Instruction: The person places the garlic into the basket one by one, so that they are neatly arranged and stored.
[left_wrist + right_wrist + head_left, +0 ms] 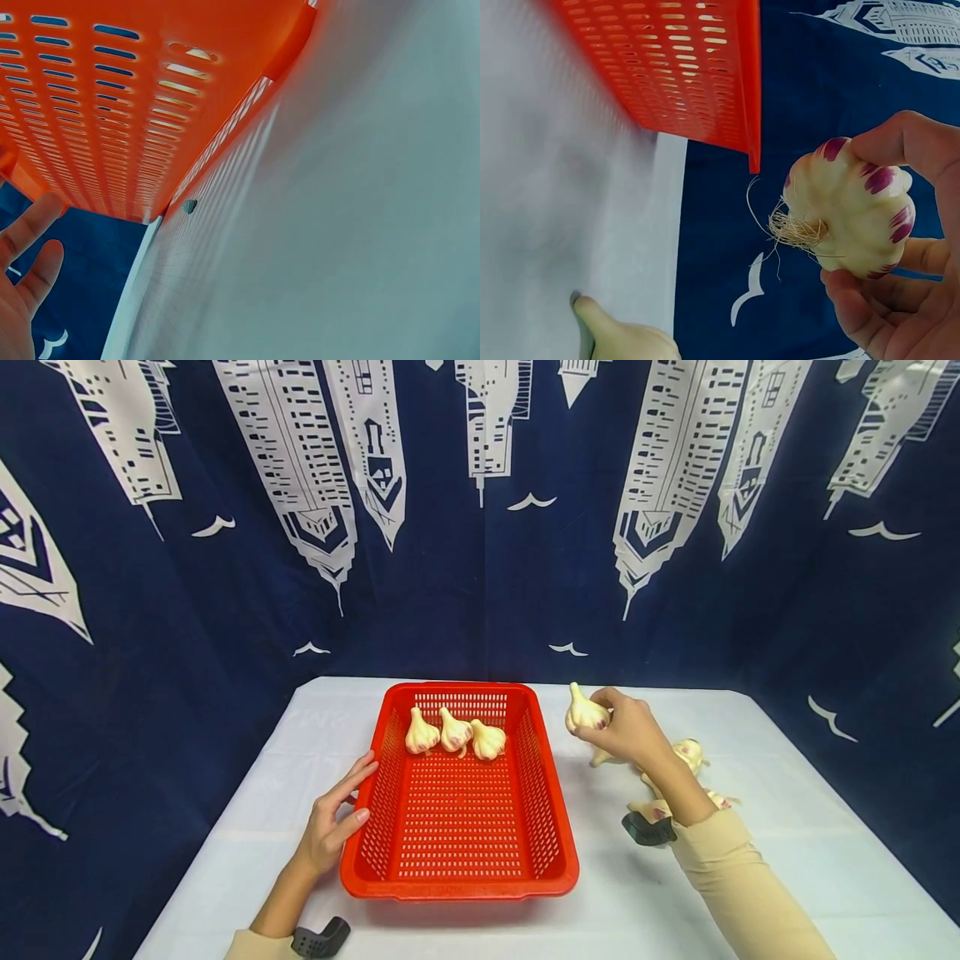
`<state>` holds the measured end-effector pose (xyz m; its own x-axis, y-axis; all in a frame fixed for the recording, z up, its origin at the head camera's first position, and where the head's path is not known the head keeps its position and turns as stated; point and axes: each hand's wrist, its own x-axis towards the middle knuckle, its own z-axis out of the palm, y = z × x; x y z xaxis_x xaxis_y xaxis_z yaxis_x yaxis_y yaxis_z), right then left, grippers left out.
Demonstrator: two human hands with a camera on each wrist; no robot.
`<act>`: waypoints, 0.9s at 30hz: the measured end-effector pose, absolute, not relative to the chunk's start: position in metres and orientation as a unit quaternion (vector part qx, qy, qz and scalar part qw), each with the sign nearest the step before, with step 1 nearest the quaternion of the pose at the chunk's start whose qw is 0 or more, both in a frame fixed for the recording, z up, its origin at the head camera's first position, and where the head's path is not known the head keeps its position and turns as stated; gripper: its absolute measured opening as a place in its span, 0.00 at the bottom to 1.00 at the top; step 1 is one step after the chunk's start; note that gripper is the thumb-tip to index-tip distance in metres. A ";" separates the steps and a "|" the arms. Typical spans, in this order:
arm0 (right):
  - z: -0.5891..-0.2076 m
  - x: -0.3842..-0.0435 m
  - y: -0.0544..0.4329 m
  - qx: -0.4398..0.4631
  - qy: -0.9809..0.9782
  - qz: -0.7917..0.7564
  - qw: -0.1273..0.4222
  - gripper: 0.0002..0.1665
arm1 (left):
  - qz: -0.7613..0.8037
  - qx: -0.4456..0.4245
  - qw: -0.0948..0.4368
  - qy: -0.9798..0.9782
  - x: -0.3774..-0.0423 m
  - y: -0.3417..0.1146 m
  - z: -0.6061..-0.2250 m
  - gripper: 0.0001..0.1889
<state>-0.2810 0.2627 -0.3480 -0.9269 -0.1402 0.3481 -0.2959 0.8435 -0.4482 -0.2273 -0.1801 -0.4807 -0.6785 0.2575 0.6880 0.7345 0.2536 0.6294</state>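
Note:
Three garlic bulbs [456, 732] lie in a row at the far end of a red perforated basket [459, 889]. My left hand [330, 827] rests at the basket's left rim with its fingers extended; part of that hand [30, 255] shows in the left wrist view. To the right of the basket, my right hand [626, 724] holds another garlic bulb [855, 210] above the table, pinched between thumb and fingers. Its roots and purple patches face the right wrist camera. Below and behind the right forearm lie more garlic bulbs [688, 753], partly hidden by the arm.
A white-covered table [247, 852] carries everything. Behind it hangs a dark blue cloth [480, 602] printed with white buildings and birds. One loose garlic bulb [626, 334] lies on the table in the right wrist view. The basket's right wall stands between the held bulb and the basket's inside.

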 end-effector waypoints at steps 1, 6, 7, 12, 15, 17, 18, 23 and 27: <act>-0.347 -0.281 0.262 0.115 -0.948 0.255 0.154 0.30 | -0.516 -0.328 0.232 -0.757 -0.227 -0.180 -0.481 0.31; -0.343 -0.284 0.257 0.119 -0.947 0.256 0.156 0.34 | -0.516 -0.330 0.235 -0.755 -0.227 -0.179 -0.478 0.31; -0.343 -0.284 0.257 0.120 -0.946 0.257 0.154 0.34 | -0.516 -0.329 0.236 -0.754 -0.226 -0.178 -0.477 0.31; -0.341 -0.285 0.252 0.120 -0.946 0.266 0.140 0.35 | -0.518 -0.330 0.236 -0.753 -0.225 -0.178 -0.477 0.31; -0.340 -0.285 0.249 0.118 -0.947 0.264 0.139 0.36 | -0.520 -0.332 0.235 -0.751 -0.225 -0.178 -0.477 0.31; -0.338 -0.286 0.248 0.121 -0.947 0.261 0.142 0.37 | -0.520 -0.333 0.235 -0.751 -0.226 -0.178 -0.477 0.31; -0.337 -0.286 0.247 0.124 -0.947 0.260 0.144 0.36 | -0.519 -0.332 0.235 -0.751 -0.226 -0.178 -0.477 0.31; -0.334 -0.287 0.241 0.143 -0.942 0.261 0.154 0.35 | -0.516 -0.331 0.235 -0.754 -0.228 -0.179 -0.478 0.31; -0.332 -0.287 0.236 0.150 -0.939 0.267 0.154 0.35 | -0.517 -0.328 0.231 -0.756 -0.228 -0.180 -0.480 0.30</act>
<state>-0.2872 0.2364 -0.3322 -0.9072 -0.1998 0.3702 -0.3647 0.8123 -0.4551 -0.2282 -0.1801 -0.4795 -0.6778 0.2585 0.6883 0.7352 0.2503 0.6299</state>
